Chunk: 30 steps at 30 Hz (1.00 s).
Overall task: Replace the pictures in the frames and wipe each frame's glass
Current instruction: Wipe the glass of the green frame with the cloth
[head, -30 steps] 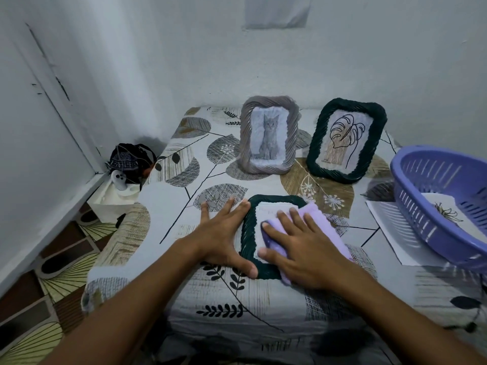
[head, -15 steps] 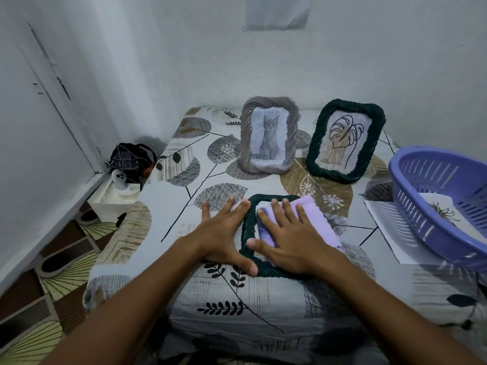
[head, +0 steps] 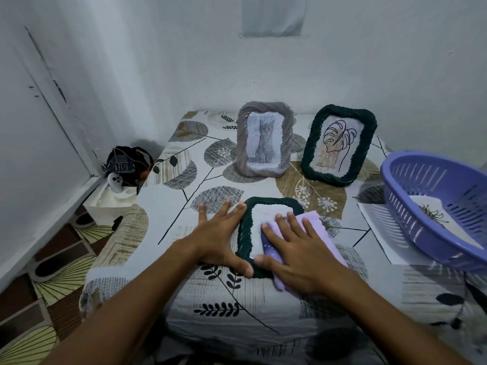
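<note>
A dark green woven frame (head: 243,233) lies flat on the leaf-print bed cover, glass up. My right hand (head: 295,248) lies flat with straight fingers on a lilac cloth (head: 324,233), pressing it onto the right part of the glass. My left hand (head: 221,238) rests flat beside the frame's left edge, its thumb along the frame's near left corner. Behind stand a grey frame (head: 264,139) with a cat picture and a second dark green frame (head: 338,147) with a leaf drawing, both upright.
A purple plastic basket (head: 411,206) holding a printed picture sits at the right, over a white sheet (head: 379,227). Left of the bed are a white box (head: 110,201) with a dark bag on it, a patterned floor and white walls.
My right hand with the cloth slid left and up across the glass, then back down and right towards the near edge. The left hand stayed in place.
</note>
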Tool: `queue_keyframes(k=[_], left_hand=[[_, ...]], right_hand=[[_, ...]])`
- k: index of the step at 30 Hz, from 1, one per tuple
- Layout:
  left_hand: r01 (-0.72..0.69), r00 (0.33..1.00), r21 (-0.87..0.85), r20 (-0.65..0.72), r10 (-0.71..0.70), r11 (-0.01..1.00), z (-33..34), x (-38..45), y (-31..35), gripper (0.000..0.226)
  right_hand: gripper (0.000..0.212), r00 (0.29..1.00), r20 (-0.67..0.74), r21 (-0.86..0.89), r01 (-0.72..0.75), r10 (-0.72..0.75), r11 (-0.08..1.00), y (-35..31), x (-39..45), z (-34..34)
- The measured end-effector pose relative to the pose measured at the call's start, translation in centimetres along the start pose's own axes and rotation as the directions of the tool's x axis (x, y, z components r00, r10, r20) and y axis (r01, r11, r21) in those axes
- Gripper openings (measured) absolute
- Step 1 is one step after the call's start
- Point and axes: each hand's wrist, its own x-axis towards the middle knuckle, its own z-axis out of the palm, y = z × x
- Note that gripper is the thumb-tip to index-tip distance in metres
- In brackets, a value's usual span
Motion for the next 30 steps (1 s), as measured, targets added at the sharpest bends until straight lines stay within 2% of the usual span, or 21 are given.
queue_keyframes(k=[2,7,10,15,21,24,26,28,30], left_hand=[[0.006,1.000,0.002,0.008,-0.006,1.000,0.0,-0.1,0.0,0.155],[0.018,1.000,-0.005,0.005,-0.018,1.000,0.0,0.0,0.2,0.149],[0.014,1.000,-0.023,0.012,-0.013,1.000,-0.1,-0.1,0.2,0.157],[0.014,1.000,-0.031,0.019,-0.013,0.999,-0.4,-0.2,0.3,0.158],[0.041,0.997,-0.019,0.066,-0.039,0.999,-1.0,-0.2,0.8,0.153],[0.071,0.994,-0.003,0.081,-0.071,0.997,-1.3,-0.5,1.2,0.144],[0.087,0.992,0.004,0.086,-0.087,0.996,-1.5,-0.6,1.4,0.142],[0.097,0.991,0.020,0.089,-0.098,0.995,-1.7,-0.8,1.6,0.141],[0.108,0.990,0.043,0.084,-0.111,0.993,-1.7,-1.0,1.8,0.139]], right_hand=[[0.103,0.999,-0.006,0.021,0.033,-0.032,0.999,-0.3,0.3,0.0],[0.080,0.983,0.010,0.017,0.184,-0.184,0.983,-0.1,-2.0,-0.2],[0.082,0.986,0.021,0.058,0.165,-0.166,0.985,0.6,-2.1,-0.6],[0.096,0.995,-0.084,0.309,0.082,-0.058,0.947,1.9,-3.6,-1.1],[0.107,0.998,-0.049,0.073,-0.037,0.041,0.997,0.2,-6.7,0.4],[0.108,0.993,-0.100,0.065,-0.061,0.068,0.996,-0.4,-6.8,1.4],[0.093,0.991,-0.123,0.032,-0.057,0.060,0.998,-0.4,-6.7,2.0],[0.081,0.992,-0.109,0.082,-0.055,0.064,0.995,-0.1,-6.9,2.3],[0.088,0.989,-0.134,0.143,-0.040,0.059,0.989,0.1,-7.2,2.4]])
